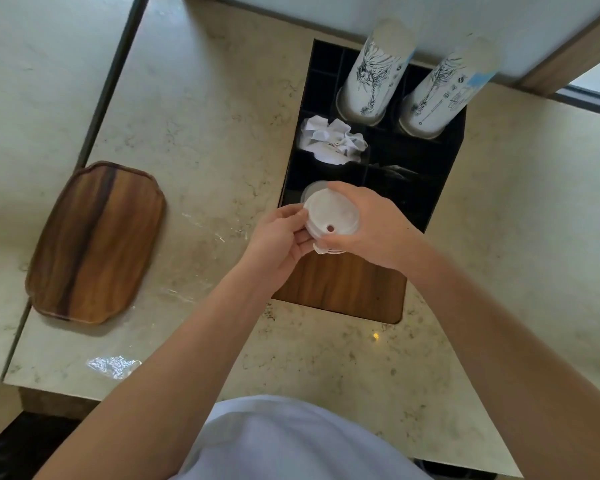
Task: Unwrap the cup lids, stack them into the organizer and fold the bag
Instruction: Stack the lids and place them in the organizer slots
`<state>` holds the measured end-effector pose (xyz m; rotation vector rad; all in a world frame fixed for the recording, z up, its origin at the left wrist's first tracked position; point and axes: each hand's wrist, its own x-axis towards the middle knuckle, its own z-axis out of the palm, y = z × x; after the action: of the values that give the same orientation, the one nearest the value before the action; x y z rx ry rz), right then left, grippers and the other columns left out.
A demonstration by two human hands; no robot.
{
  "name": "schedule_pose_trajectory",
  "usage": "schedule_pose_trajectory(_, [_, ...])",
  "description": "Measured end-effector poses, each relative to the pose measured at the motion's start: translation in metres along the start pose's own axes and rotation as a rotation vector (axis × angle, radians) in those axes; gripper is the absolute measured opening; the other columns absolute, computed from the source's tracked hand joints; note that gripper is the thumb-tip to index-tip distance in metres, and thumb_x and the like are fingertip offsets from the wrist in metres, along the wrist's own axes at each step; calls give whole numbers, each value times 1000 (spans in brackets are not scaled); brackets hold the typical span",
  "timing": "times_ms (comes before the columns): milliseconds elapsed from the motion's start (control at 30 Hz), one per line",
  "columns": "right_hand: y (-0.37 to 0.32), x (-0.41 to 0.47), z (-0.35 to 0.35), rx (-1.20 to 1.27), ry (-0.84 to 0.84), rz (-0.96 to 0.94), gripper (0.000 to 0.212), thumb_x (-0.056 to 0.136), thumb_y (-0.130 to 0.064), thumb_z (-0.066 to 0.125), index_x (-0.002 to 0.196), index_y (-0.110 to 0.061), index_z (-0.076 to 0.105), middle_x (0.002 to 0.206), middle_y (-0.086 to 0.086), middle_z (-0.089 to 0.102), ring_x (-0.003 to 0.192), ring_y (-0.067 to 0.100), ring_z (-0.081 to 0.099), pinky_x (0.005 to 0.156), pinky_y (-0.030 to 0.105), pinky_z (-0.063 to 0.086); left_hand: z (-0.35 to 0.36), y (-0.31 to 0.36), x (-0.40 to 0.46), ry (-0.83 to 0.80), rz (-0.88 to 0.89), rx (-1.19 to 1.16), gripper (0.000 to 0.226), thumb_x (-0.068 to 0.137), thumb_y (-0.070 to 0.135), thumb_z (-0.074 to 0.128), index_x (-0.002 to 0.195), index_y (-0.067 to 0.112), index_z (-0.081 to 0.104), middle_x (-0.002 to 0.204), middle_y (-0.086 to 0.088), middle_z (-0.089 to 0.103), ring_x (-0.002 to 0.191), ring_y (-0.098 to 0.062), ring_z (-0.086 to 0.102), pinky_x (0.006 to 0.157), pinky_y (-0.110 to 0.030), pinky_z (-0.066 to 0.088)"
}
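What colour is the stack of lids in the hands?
White, with a small dark sip hole; the stack of lids shows in the head view.

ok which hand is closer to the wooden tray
Left. The left hand grips the lid stack on the side facing the wooden tray; the right hand grips its far side, over the organizer.

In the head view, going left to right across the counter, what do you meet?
Wooden tray → left hand → stack of white lids → right hand, over the black organizer.
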<state>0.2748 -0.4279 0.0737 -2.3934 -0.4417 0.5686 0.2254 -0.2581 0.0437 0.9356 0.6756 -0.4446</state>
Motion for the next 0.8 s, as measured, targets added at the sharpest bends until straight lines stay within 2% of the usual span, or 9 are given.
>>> schedule_pose_trajectory(67, [-1, 3, -3, -18, -28, -20, 74, 64, -61, 80, 120, -66, 31, 108, -56, 41, 106, -35, 32, 75, 12, 30, -2, -4, 3, 18, 5, -6, 32, 106, 8, 45, 135, -4, 51, 124, -26, 66, 110, -35, 69, 91, -44, 57])
schedule_pose_trajectory(133, [3, 6, -4, -44, -49, -50, 80, 65, -59, 80, 127, -61, 29, 112, -57, 38, 107, -30, 34, 76, 11, 30, -4, -7, 5, 30, 15, -1, 31, 106, 9, 46, 133, -3, 54, 125, -24, 66, 112, -34, 68, 94, -45, 56])
schedule_pose_trajectory(233, [12, 10, -2, -130, -99, -81, 80, 68, -57, 78, 132, -56, 31, 122, -34, 44, 112, -8, 39, 86, 16, 33, -5, -10, 8, 70, 7, 12, 30, 104, 10, 51, 132, 0, 57, 123, -21, 69, 112, -32, 69, 97, -46, 56])
schedule_pose_trajectory(333, [13, 23, -1, -350, -120, -106, 84, 70, -53, 78, 139, -43, 32, 133, -5, 51, 119, 19, 52, 88, 39, 50, -6, -12, 14, 198, 22, 45, 24, 100, 9, 60, 123, 4, 62, 109, -15, 75, 99, -24, 74, 88, -37, 60])
schedule_pose_trajectory(400, [9, 36, 0, -481, -135, -128, 88, 73, -47, 80, 145, -32, 32, 134, 2, 50, 119, 26, 53, 85, 43, 53, -5, -11, 19, 265, 40, 57, 25, 97, 10, 65, 121, 4, 64, 108, -14, 75, 98, -22, 74, 85, -32, 61])
schedule_pose_trajectory(567, [5, 70, 9, -603, -269, -26, 101, 75, -33, 85, 153, -15, 25, 139, 14, 44, 125, 35, 49, 92, 44, 52, 8, -5, 29, 283, 59, 158, 24, 96, 16, 65, 119, 9, 64, 113, -7, 71, 107, -17, 68, 96, -32, 55])
schedule_pose_trajectory(633, [5, 76, 13, -619, -298, 10, 100, 75, -30, 85, 153, -12, 25, 138, 16, 44, 125, 35, 49, 92, 44, 52, 12, -6, 32, 247, 66, 241, 13, 95, 14, 61, 104, 22, 65, 105, 0, 70, 103, -14, 66, 87, -26, 53])
schedule_pose_trajectory(700, [7, 79, 19, -626, -303, 32, 98, 76, -27, 84, 152, -11, 26, 138, 17, 44, 125, 36, 49, 93, 45, 52, 15, -7, 33, 240, 61, 263, 27, 94, 9, 56, 87, 35, 57, 94, 8, 64, 93, -7, 63, 73, -19, 48])
schedule_pose_trajectory(800, [10, 80, 25, -627, -301, 42, 97, 76, -23, 85, 152, -10, 26, 138, 18, 45, 124, 37, 50, 94, 44, 52, 16, -7, 37, 256, 18, 265, 39, 94, 1, 46, 79, 37, 51, 86, 11, 59, 83, -2, 59, 66, -15, 47])
